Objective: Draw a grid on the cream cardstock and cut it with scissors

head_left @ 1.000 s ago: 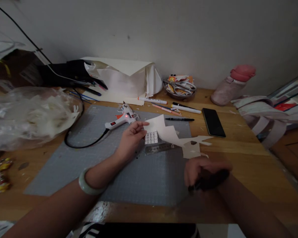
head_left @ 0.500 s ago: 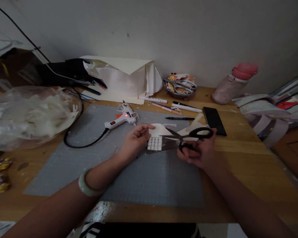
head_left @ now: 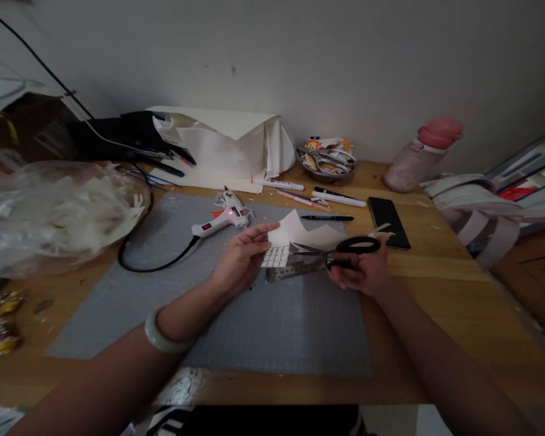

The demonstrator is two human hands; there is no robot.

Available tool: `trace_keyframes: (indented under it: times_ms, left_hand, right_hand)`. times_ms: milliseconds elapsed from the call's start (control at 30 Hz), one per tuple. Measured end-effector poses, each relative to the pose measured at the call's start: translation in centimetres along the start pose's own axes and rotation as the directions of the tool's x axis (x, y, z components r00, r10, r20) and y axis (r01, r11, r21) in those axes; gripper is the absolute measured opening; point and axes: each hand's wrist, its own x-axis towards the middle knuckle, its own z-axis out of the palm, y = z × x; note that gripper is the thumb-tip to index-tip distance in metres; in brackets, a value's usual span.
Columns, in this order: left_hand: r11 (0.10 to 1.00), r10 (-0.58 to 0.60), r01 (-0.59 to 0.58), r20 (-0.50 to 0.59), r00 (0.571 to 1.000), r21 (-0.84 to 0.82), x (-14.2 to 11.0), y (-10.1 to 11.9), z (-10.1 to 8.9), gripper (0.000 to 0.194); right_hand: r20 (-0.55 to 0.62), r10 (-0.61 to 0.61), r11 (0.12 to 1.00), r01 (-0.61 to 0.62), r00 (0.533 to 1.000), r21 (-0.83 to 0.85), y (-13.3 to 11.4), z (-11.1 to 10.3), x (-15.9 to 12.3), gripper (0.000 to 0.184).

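Note:
My left hand (head_left: 240, 257) pinches the edge of a white paper sheet (head_left: 300, 233) held over the grey cutting mat (head_left: 236, 321). A gridded part of the paper (head_left: 275, 257) hangs just below my fingers. My right hand (head_left: 361, 272) grips black-handled scissors (head_left: 340, 249), whose blades point left into the paper. A metal ruler (head_left: 295, 270) lies on the mat right under the scissors. A pale green bangle (head_left: 161, 336) circles my left wrist.
A white glue gun (head_left: 220, 221) with a lit red light and black cord lies behind my left hand. Pens (head_left: 327, 197), a black phone (head_left: 388, 215), a bowl with scissors (head_left: 327, 160), a pink bottle (head_left: 420, 154), folded paper (head_left: 227, 145) and a plastic bag (head_left: 49, 209) crowd the wooden desk (head_left: 458, 303).
My right hand came up from the near edge of the mat with the scissors and brought the blades to the paper. My left hand kept its hold and turned the paper slightly.

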Motion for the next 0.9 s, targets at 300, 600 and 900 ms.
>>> trace_keyframes:
  times_ms: [300, 600, 900]
  left_hand:
    - [0.998, 0.064, -0.065, -0.013, 0.998, -0.021, 0.0, -0.2, -0.2, 0.030]
    - [0.999, 0.046, -0.044, 0.104, 0.994, -0.021, -0.3, -0.9, -0.3, 0.034]
    - [0.995, 0.045, -0.056, 0.126, 0.991, 0.083, 0.0, -1.3, -0.9, 0.038]
  right_hand:
    - [-0.002, 0.006, 0.998, -0.006, 1.000, -0.065, 0.3, -0.9, 0.0, 0.096]
    - [-0.129, 0.046, 0.989, -0.063, 0.991, -0.135, 0.9, -0.2, 0.0, 0.079]
    - [-0.166, 0.073, 0.987, -0.096, 0.983, -0.132, 0.6, 0.4, 0.0, 0.078]
